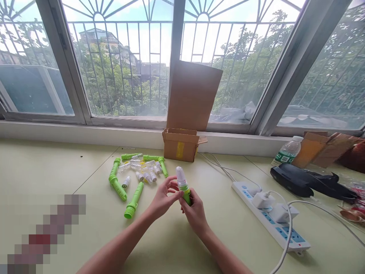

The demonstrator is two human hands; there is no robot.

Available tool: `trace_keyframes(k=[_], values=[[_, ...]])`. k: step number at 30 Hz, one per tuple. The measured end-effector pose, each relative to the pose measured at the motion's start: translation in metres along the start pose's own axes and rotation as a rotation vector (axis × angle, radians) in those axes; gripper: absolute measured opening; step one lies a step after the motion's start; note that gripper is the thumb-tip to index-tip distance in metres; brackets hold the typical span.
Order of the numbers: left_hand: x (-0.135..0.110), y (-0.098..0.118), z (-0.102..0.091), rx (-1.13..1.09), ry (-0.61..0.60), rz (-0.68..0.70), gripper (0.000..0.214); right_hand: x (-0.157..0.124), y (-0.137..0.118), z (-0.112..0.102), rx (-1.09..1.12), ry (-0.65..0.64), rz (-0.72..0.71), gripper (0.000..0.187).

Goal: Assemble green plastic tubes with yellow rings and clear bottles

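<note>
Centre frame: green tube (183, 185), clear cap, base gripped by right hand (196, 214); left hand (163, 198) pinches its collar. Bottle (286, 152), right: label unreadable.

Left hand (163, 198) and right hand (196, 214) meet, fingers pinching.

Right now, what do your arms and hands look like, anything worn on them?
No gloves on the left hand or right hand, and no rings show. The left forearm and right forearm are uncovered to the picture's edge: no sleeves, watch or bands.
</note>
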State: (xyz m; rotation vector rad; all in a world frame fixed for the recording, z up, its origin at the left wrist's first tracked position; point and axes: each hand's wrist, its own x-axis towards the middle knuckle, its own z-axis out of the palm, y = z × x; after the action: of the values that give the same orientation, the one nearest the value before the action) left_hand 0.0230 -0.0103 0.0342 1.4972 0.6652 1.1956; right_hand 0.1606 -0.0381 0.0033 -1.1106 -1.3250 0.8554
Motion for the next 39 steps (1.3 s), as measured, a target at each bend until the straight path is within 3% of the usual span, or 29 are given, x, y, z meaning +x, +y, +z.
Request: trace_keyframes(k=[39], values=[[0.0010, 0.0038, 0.0056, -0.041, 0.019, 0.021, 0.049, 0.0006, -0.0053, 0.0013, -0.008, -0.015, -0.006, 0.035]])
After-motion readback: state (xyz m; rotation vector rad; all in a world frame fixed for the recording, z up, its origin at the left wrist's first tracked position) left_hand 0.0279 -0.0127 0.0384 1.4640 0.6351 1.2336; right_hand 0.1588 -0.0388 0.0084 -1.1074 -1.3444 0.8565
